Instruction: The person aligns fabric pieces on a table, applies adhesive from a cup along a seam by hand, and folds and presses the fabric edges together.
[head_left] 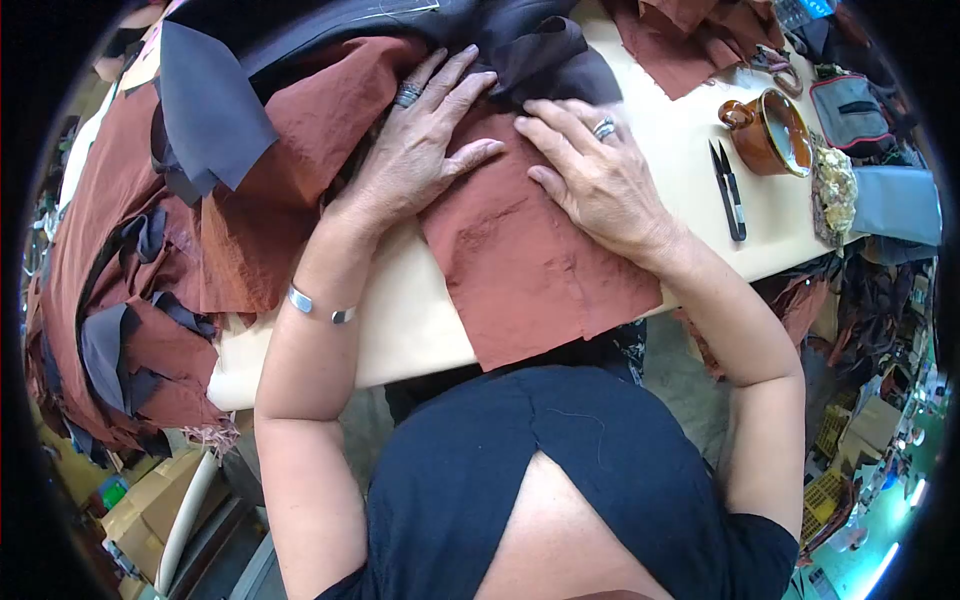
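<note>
A rust-brown fabric piece (pixel 540 260) lies on the table, its lower end hanging over the near edge. My left hand (pixel 425 135) rests on the cloth at its upper left, fingers stretched out and a ring on one of them. On the upper right of the same piece lies my right hand (pixel 600 175), its fingers extended and also ringed. Just beyond both fingertips is bunched dark grey fabric (pixel 545 60). Left of my left hand, more rust fabric (pixel 320 120) is heaped with a dark grey panel (pixel 215 110).
Thread snips (pixel 728 190) lie right of my right hand on the pale table (pixel 420 320). Beyond them stand a brown glazed mug (pixel 775 135), a grey pouch (pixel 852 115) and a crusty yellowish lump (pixel 833 190). Rust scraps (pixel 690 45) lie at the back; a cardboard box (pixel 155 505) sits below left.
</note>
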